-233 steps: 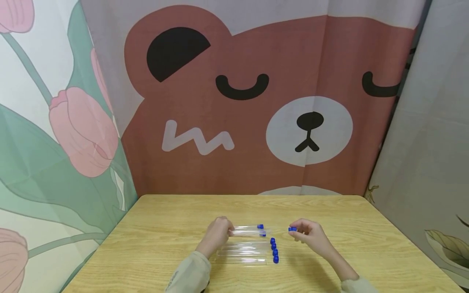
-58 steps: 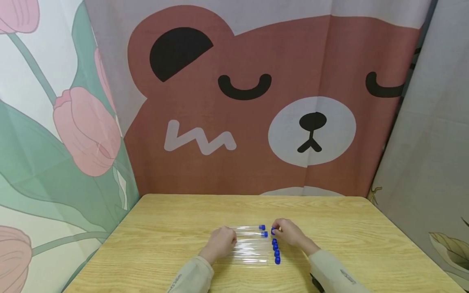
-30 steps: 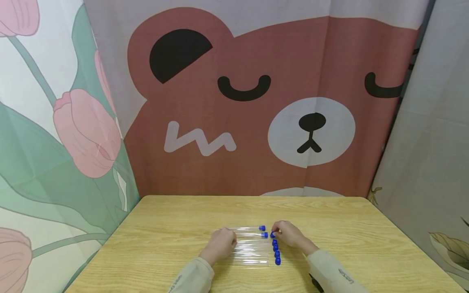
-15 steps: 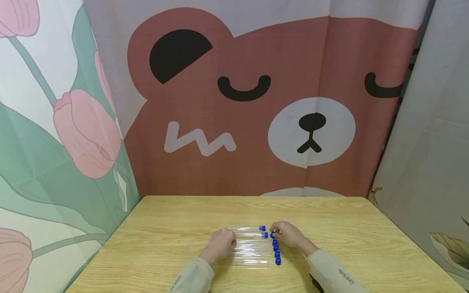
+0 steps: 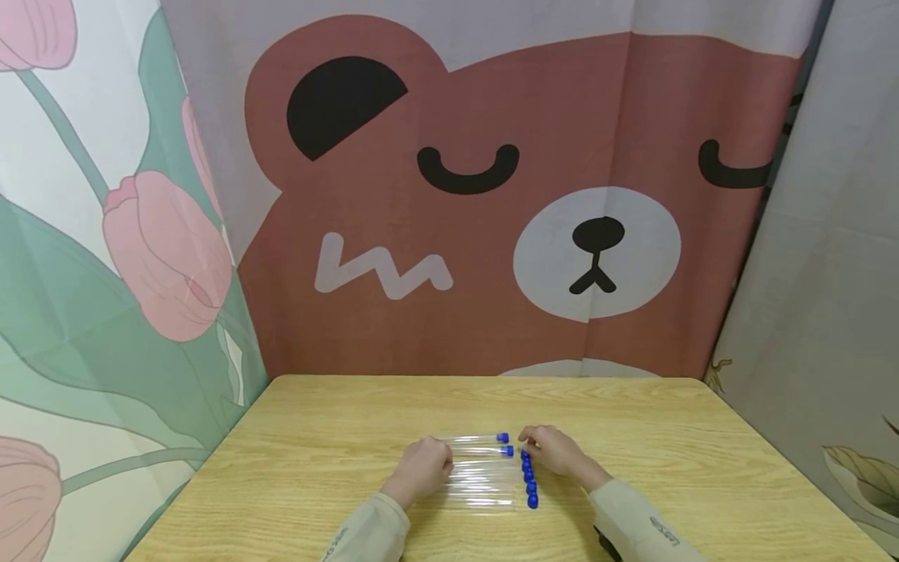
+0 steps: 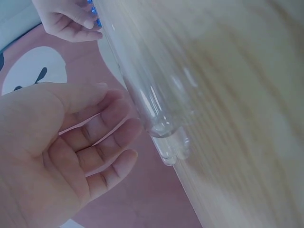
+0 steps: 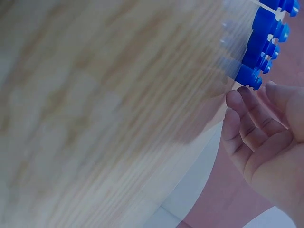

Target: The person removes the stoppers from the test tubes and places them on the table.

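Clear test tubes (image 5: 481, 473) lie side by side on the table, several without caps. Farther back lie two tubes with blue caps (image 5: 507, 451) on their right ends. My left hand (image 5: 424, 467) is over the tubes' left ends; in the left wrist view its fingers (image 6: 111, 142) are loosely bent beside the rounded tube ends (image 6: 168, 145), holding nothing. Right of the tubes, loose blue caps (image 5: 529, 478) stand in a row. My right hand (image 5: 555, 449) is at the row's far end, fingertips close to the last cap (image 7: 249, 77); whether they touch it I cannot tell.
The wooden table (image 5: 316, 437) reaches back to a hanging cloth printed with a bear (image 5: 435, 328). Flower-printed cloth (image 5: 161, 257) hangs at the left, and a pale curtain (image 5: 808, 312) at the right.
Earlier my right hand held a blue cap in the air. That cap now stands at the far end of the row, and the fingers have loosened from it. My left hand has come nearer.
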